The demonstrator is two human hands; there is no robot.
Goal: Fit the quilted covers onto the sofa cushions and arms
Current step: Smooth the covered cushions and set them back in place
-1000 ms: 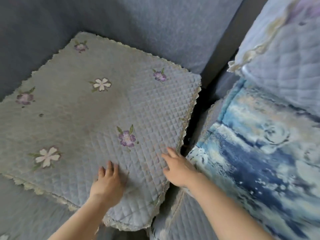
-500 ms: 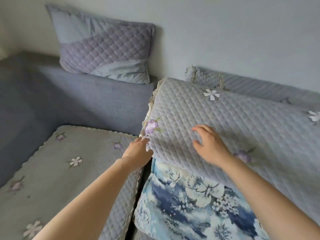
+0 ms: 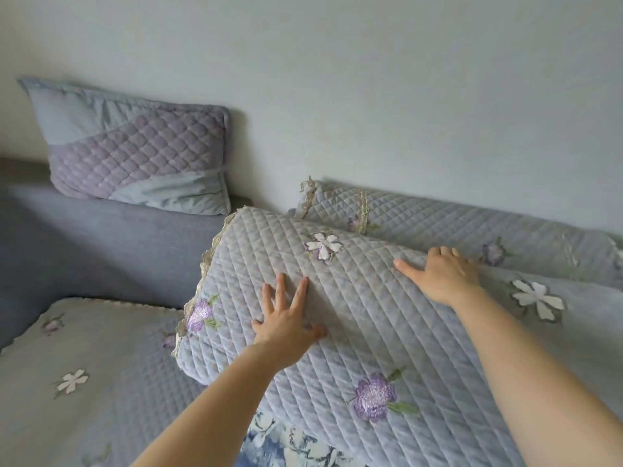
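Note:
A grey quilted cover [image 3: 377, 332] with embroidered flowers and a lace edge drapes over a raised back cushion at centre right. My left hand [image 3: 286, 318] lies flat on it with fingers spread. My right hand [image 3: 441, 271] presses on the cover's top fold, thumb out to the left. A second quilted cover [image 3: 101, 372] lies flat on the seat cushion at lower left. Another covered cushion [image 3: 455, 224] sits behind, against the wall.
A quilted purple and blue pillow [image 3: 135, 153] leans on the white wall [image 3: 371, 79] atop the bare blue-grey sofa back [image 3: 101, 244]. A blue and white floral fabric [image 3: 290, 446] shows under the cover at the bottom.
My view rose from the seat cover to the back cushion. Both hands left the seat cover and now lie higher on the back cushion's cover, the left hand spread flat.

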